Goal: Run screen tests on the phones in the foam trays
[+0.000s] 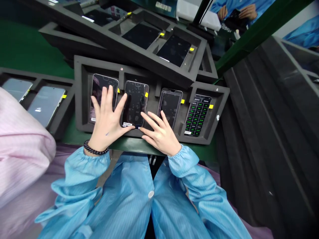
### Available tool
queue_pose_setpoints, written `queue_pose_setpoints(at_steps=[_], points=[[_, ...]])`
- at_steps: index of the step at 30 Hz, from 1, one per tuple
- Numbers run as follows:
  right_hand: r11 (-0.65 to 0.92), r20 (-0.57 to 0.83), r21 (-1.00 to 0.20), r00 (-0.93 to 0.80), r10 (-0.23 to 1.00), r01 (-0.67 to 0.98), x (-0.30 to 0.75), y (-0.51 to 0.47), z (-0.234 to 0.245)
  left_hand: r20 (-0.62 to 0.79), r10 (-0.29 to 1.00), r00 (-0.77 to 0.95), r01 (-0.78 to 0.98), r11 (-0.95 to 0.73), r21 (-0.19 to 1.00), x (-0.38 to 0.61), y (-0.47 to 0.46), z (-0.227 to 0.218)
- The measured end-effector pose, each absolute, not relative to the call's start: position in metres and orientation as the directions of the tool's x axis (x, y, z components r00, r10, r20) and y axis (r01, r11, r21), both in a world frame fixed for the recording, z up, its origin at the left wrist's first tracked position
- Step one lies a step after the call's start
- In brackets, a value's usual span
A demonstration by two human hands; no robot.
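Phones (136, 103), four in a row, lying in the near black tray (77, 89) on the green tabletop (131, 145)! Left hand (107, 122), fingers spread wide over the leftmost; right hand (163, 134), fingers apart too, hiding the third's near end. Whether they press, can't tell. Far trays (137, 57), stacked askew, carry more; the left tray (68, 108), two visible, is cut off behind a pink sleeve (25, 132).

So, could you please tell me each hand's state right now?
Left hand: open, spread over a phone, gripping nothing.
Right hand: open, fingers spread over the tray, gripping nothing.
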State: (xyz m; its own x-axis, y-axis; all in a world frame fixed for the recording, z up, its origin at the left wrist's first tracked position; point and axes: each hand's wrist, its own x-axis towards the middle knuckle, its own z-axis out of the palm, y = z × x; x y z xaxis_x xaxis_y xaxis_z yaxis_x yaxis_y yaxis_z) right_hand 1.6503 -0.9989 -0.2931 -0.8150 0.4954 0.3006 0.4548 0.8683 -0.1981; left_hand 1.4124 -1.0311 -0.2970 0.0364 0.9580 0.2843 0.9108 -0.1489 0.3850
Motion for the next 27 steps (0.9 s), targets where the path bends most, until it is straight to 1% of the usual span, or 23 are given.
queue_pose_setpoints(at_steps=[4, 8, 12, 15, 18, 23, 27], points=[[0.881, 0.32, -0.196, -0.821, 0.472, 0.43, 1.645, -0.998, -0.295, 0.309, 0.95, -0.047, 0.902, -0.092, 0.423, 1.411, -1.033, -0.292], [0.898, 0.3, -0.193, -0.847, 0.438, 0.395, 1.634, -0.998, -0.297, 0.4, 0.899, -0.179, 0.899, -0.016, 0.438, 1.406, -1.046, -0.291], [0.904, 0.302, -0.184, -0.853, 0.425, 0.385, 1.62, -0.997, -0.3, 0.494, 0.823, -0.28, 0.871, 0.002, 0.491, 1.409, -1.06, -0.307], [0.92, 0.305, -0.168, -0.868, 0.391, 0.355, 1.608, -0.996, -0.3, 0.498, 0.8, -0.335, 0.841, 0.016, 0.541, 1.413, -1.066, -0.321], [0.925, 0.308, -0.159, -0.873, 0.378, 0.344, 1.605, -0.997, -0.299, 0.507, 0.792, -0.341, 0.825, -0.007, 0.565, 1.413, -1.068, -0.326], [0.886, 0.384, -0.158, -0.799, 0.462, 0.436, 1.628, -1.0, -0.297, 0.495, 0.832, -0.249, 0.825, -0.086, 0.558, 1.413, -1.067, -0.325], [0.873, 0.376, -0.115, -0.793, 0.479, 0.473, 1.649, -1.002, -0.299, 0.5, 0.841, -0.209, 0.83, -0.118, 0.545, 1.418, -1.064, -0.328]])
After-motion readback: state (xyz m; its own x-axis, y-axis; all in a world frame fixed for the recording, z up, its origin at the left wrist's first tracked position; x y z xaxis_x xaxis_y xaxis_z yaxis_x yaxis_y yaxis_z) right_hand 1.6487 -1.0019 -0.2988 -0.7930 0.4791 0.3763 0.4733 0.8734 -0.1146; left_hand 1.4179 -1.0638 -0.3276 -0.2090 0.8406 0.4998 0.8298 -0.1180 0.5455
